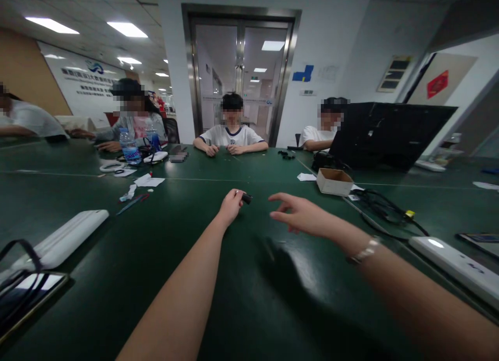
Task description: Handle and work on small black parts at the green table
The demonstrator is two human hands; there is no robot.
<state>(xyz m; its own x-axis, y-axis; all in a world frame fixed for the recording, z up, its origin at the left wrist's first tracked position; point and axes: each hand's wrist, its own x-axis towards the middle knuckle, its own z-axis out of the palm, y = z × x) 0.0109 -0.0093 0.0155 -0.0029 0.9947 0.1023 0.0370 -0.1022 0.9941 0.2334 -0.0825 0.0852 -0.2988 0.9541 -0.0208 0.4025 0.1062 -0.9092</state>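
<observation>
Progress first: your left hand [231,207] has the small black cylinder [247,198], so the pick-up looks done. Your right hand [298,213] isn't on it yet, and no second part shows in your grip; I'd call it an early stage, as a judgement. How much is left, one frame can't settle.

Clock directions as pictured, cylinder at the centre. Left hand sits at 8 o'clock, forearm running in from between 7 and 8, arm reaching well out over the green table [175,197]. Your left fingers are closed on the cylinder's near end; its free end pokes out toward 4. A ring [236,192] shows on one finger. Can't tell whether the cylinder touches the tabletop or is held just above it.

Right hand is just past 3 o'clock, near but apart from the cylinder, forearm coming in from about 4, bracelet or watch [364,250] at the wrist. Your right index points toward 9, thumb spread below it, the others partly curled; nothing grasped. Shadow falls well apart below that hand, so it seems raised off the table.

Nearby: small open box [333,186] just short of 3, beyond your right hand; person opposite [234,136] near 11, both hands on the far edge, clear of yours.
</observation>
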